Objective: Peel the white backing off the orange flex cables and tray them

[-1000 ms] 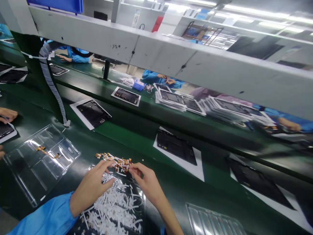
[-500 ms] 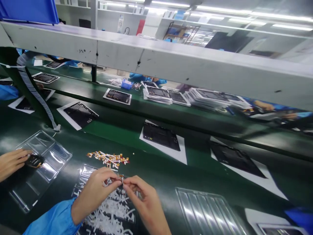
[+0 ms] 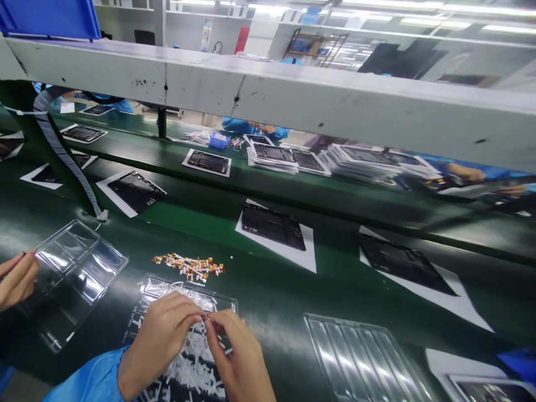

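Note:
My left hand (image 3: 157, 340) and my right hand (image 3: 234, 357) meet fingertip to fingertip over a clear tray (image 3: 226, 304) heaped with white paper strips (image 3: 190, 365). Both pinch one tiny part between them, too small to name. Just beyond the tray lies a small pile of orange and white flex parts (image 3: 188, 265) on the green belt (image 3: 268, 290). My left arm wears a blue sleeve (image 3: 90, 379).
A co-worker's hand (image 3: 17, 276) rests at the left beside a clear compartment tray (image 3: 73, 273). Another clear tray (image 3: 364, 363) lies at the right. Black tablet panels on white sheets (image 3: 274, 229) ride the belt. A grey beam (image 3: 268, 95) crosses overhead; other workers sit beyond it.
My hands left the orange parts pile and drew back over the strip tray, pinching together. The co-worker's hand pulled off the compartment tray toward the left edge.

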`<action>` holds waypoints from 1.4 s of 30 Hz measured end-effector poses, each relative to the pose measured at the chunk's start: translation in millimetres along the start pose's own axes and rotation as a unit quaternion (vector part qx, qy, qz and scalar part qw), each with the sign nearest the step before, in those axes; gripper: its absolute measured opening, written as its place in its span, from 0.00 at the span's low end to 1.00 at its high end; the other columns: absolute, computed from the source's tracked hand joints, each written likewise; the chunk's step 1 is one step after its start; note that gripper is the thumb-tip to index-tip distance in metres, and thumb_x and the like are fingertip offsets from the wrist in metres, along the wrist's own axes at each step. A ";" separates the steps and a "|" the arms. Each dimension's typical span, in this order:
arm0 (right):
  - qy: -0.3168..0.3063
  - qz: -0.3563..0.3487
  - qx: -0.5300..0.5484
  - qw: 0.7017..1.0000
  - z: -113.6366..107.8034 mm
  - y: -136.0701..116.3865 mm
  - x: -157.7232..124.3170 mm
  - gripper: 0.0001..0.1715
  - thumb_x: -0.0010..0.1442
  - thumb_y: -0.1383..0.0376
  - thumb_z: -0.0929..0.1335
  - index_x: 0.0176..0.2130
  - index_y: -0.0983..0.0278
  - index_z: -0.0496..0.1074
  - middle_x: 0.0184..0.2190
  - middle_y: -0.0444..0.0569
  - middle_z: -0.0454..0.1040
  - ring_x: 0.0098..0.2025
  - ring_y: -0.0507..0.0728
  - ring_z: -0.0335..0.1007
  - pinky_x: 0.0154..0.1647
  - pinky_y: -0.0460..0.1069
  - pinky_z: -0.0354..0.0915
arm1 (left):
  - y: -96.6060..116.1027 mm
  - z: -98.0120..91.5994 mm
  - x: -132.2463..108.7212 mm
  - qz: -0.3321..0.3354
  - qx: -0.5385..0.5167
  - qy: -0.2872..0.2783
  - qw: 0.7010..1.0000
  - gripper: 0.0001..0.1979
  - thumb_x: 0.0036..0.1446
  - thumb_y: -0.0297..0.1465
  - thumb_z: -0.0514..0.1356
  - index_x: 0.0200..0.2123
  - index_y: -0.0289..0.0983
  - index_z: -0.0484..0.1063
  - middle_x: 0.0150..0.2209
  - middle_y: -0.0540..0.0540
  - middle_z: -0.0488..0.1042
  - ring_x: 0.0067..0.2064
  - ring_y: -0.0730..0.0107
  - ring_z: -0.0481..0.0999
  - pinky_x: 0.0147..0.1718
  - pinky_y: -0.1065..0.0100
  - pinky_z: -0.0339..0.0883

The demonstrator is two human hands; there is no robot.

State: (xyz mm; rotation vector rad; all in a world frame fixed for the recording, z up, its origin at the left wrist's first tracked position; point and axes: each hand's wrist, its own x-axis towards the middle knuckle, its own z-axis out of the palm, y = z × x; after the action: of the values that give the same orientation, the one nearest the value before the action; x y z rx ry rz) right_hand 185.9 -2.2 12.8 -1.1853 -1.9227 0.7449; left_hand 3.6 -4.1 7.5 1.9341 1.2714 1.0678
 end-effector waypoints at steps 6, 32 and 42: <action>0.033 0.067 0.031 0.997 1.4 -1.4 1.5 0.10 0.71 0.60 0.66 0.38 0.59 0.75 0.30 0.46 0.77 0.30 0.55 0.75 0.33 0.45 0.70 | 1.6 -4.7 -2.7 0.021 0.007 0.066 0.998 0.07 0.68 0.27 0.60 0.44 0.40 0.79 0.39 0.46 0.82 0.40 0.63 0.80 0.42 0.64 0.74; 0.000 0.075 0.053 0.996 10.5 -15.7 -3.8 0.10 0.71 0.62 0.66 0.40 0.59 0.76 0.33 0.48 0.78 0.34 0.56 0.75 0.38 0.47 0.71 | 0.5 0.1 -4.5 0.066 0.096 0.095 0.989 0.06 0.63 0.22 0.61 0.39 0.39 0.73 0.34 0.47 0.80 0.35 0.64 0.79 0.36 0.65 0.71; -0.062 0.158 0.180 0.969 -1.3 -10.5 3.5 0.20 0.69 0.50 0.65 0.34 0.61 0.73 0.28 0.44 0.72 0.30 0.55 0.68 0.31 0.46 0.65 | -9.0 -14.0 -1.5 -0.111 -0.011 -0.015 0.994 0.08 0.56 0.22 0.57 0.31 0.39 0.74 0.30 0.50 0.77 0.30 0.68 0.74 0.29 0.70 0.66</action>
State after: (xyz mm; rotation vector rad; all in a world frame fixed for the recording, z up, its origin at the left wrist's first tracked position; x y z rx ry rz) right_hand 180.9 -3.1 22.7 -1.2464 -1.6163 1.3040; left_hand -12.9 -1.5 6.9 1.7371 1.4134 0.9322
